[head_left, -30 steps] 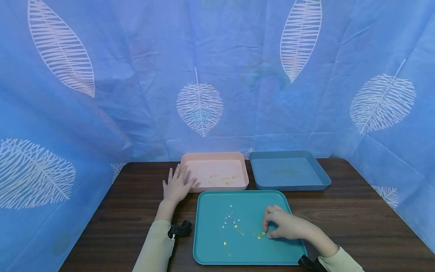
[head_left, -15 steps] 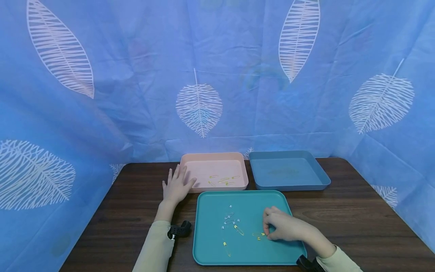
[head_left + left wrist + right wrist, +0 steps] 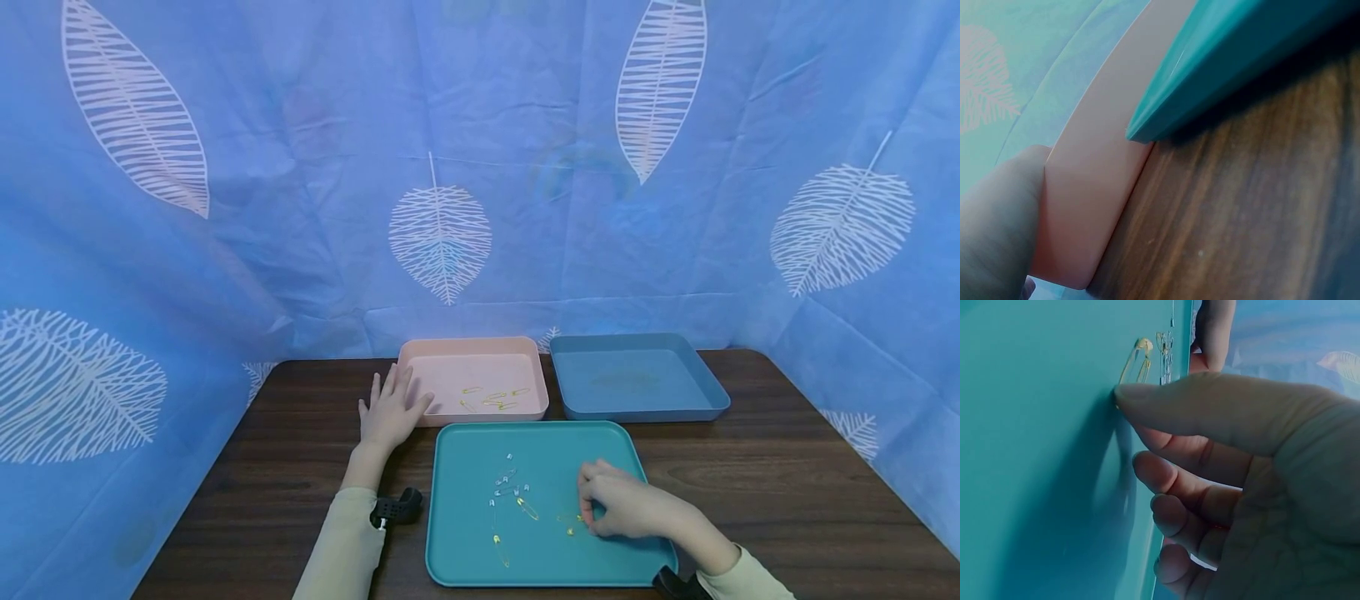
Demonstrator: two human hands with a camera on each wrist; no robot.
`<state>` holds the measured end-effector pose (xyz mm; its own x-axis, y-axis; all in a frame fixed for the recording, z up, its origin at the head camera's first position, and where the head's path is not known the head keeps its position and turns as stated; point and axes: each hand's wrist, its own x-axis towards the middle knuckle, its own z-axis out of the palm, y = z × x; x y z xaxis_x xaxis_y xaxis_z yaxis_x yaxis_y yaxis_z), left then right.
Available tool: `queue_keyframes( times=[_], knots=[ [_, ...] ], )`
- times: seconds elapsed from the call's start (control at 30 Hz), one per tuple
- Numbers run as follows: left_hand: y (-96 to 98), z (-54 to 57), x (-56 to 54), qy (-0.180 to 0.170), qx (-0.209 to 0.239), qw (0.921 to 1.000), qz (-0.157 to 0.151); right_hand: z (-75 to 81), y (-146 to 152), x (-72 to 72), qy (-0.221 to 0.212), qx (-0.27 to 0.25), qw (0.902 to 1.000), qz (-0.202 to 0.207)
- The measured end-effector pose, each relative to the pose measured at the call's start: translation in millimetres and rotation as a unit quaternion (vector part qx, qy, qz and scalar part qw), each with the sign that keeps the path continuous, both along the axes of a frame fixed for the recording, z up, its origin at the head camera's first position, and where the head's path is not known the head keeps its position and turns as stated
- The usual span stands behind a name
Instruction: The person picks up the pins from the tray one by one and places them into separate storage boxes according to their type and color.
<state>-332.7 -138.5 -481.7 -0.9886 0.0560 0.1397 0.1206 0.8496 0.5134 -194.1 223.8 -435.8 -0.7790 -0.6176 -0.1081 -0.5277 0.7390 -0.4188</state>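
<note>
The step in hand looks like picking a yellow pin (image 3: 1143, 344) off the teal tray (image 3: 600, 560). The right hand (image 3: 628, 502) is low over the right part of the teal tray, thumb and index finger brought together and pinching at one end of the pin; how firm that hold is, I cannot tell. More yellow pins (image 3: 528, 508) lie on the teal tray, beside the fingertips and toward its left side, near the silver pins (image 3: 516, 492). Beyond the teal tray, at the left, the pink tray (image 3: 465, 364) bears further yellow ones; the left hand (image 3: 387, 418), fingers spread, touches its left side. The blue tray (image 3: 637, 371) stands beyond the teal tray, at the right. The next move seems to call for a tight pinch and a clean lift, without dragging neighbouring pins.
</note>
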Motion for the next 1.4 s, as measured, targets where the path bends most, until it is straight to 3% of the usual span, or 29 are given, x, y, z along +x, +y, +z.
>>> queue_keyframes(
  times=[0.43,0.8,1.4],
  knots=[
    [-0.6,-0.8,-1.0,0.001,-0.003,1.0000,-0.002,4.9,-1,1.4,0.036,0.002,0.9993,0.008],
    [-0.8,-1.3,-1.4,0.000,-0.007,1.0000,-0.002,10.8,-4,-0.9,0.093,0.000,0.9955,0.018],
    [-0.8,-3.6,-3.8,0.006,-0.010,0.9999,0.002,30.8,-19,-24.2,0.137,-0.028,0.9902,0.006]
  ],
)
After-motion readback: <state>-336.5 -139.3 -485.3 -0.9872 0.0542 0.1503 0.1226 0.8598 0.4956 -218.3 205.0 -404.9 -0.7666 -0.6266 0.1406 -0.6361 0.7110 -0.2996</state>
